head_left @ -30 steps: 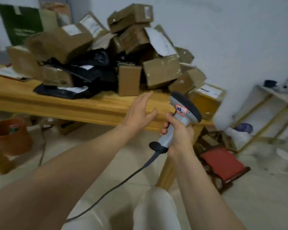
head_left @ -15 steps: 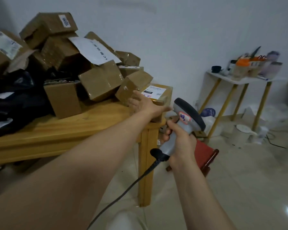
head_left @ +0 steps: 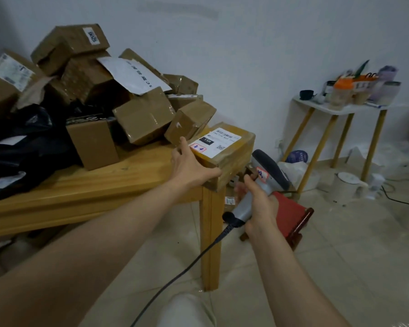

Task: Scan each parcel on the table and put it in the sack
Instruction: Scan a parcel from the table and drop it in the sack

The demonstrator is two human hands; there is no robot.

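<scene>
Gripped by the left hand [head_left: 191,165] at the right corner of the table [head_left: 104,185], the parcel [head_left: 236,156] is best held label-up while the scanner [head_left: 267,171], clenched in the right hand [head_left: 261,204], is aimed squarely

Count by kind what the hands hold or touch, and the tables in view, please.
Yellow-brown taped cardboard parcel with white label, gripped by left hand: 1
Grey handheld barcode scanner, held in right hand: 1
Tables, light wooden table and small white side table: 2
Total: 4
</scene>
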